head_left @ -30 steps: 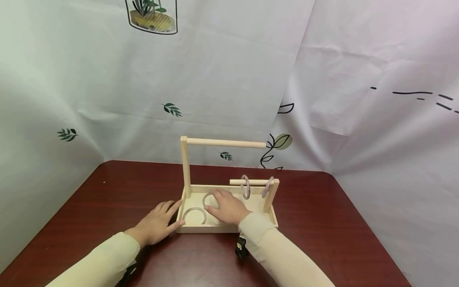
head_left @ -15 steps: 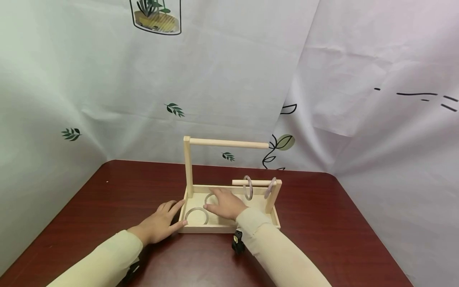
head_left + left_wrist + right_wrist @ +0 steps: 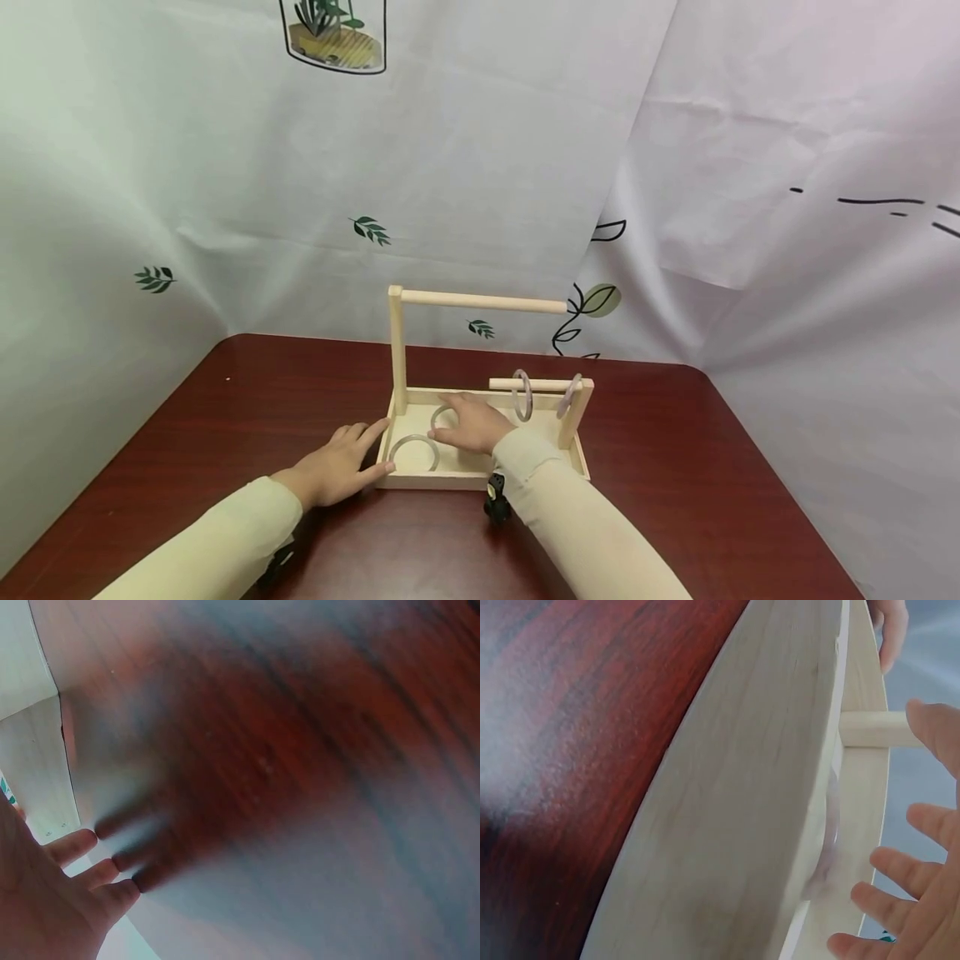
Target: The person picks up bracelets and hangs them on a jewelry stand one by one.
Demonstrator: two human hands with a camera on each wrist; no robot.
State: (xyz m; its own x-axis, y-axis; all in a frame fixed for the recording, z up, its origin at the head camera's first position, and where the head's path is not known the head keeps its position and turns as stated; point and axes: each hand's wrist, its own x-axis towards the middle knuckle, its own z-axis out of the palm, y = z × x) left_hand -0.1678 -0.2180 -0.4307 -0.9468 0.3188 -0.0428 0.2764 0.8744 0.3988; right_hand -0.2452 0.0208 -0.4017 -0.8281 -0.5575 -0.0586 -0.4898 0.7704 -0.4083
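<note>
A pale wooden tray with two posts stands on the table. My left hand is at its left end, index finger on the left wall and thumb at the front corner, fingers spread in the left wrist view. Inside lies a clear greyish bangle at the front left. My right hand is low over the tray, thumb and fingertips right at a second bangle, which it partly hides. In the right wrist view its fingers are extended and spread. A mottled bangle and a lilac bangle hang on the lower rod.
The lower rod juts left from the short right post. A longer upper rod reaches right from the tall left post. The dark red table meets white printed cloth behind.
My right hand has shifted slightly left over the second bangle. The left hand stays at the tray's end. The head view has turned a little, so everything sits slightly further right.
</note>
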